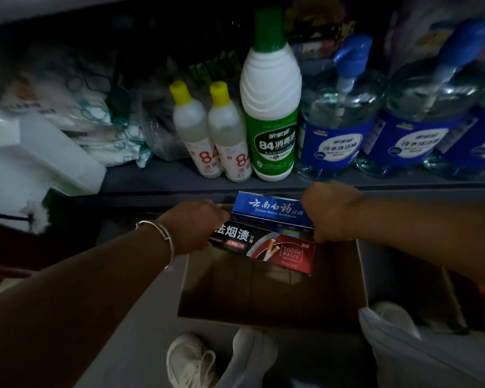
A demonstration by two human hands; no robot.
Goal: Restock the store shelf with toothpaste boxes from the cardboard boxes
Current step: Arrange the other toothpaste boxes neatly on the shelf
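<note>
both hands grip toothpaste boxes above cardboard box.

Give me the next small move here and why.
Probably lift the toothpaste boxes straight up out of the cardboard box. The left hand and right hand already clasp opposite ends of the blue toothpaste box and black-and-red toothpaste box, which still sit below the shelf.

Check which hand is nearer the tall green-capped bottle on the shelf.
Right. The right hand sits just below and slightly right of the green-capped bottle, at the blue toothpaste box. The left hand is lower and further left, on the black toothpaste box.
</note>
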